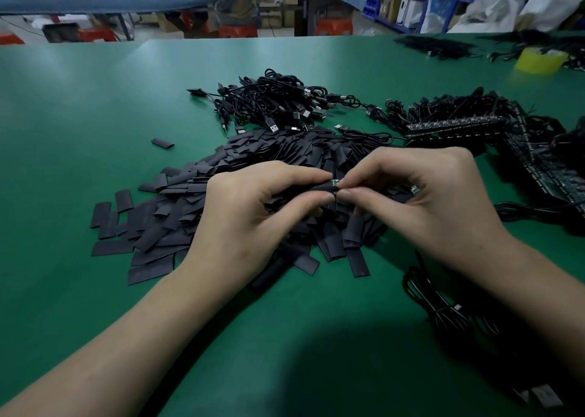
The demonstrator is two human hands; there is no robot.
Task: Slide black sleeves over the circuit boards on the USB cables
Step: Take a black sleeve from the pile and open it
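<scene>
Over the sleeve pile (164, 223), the left hand (253, 210) pinches one black sleeve (318, 189) between thumb and forefinger. The right hand (424, 201) pinches a small green board (335, 183) with its fingertips, touching the sleeve's open end. Behind the pile lies a heap of USB cables (272, 100); to the right, rows of boards (456, 126). A yellow tape roll (539, 60) stands far right on the green table (95, 106).

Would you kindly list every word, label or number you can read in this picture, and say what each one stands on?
"OWN": pale letters on the shirt of the person at the far table, cut by the frame's top edge.
Boxes on the blue shelves: too blurred to read.
Circuit board pinched by the right hand, at the black sleeve in the left hand: markings too small.
</scene>
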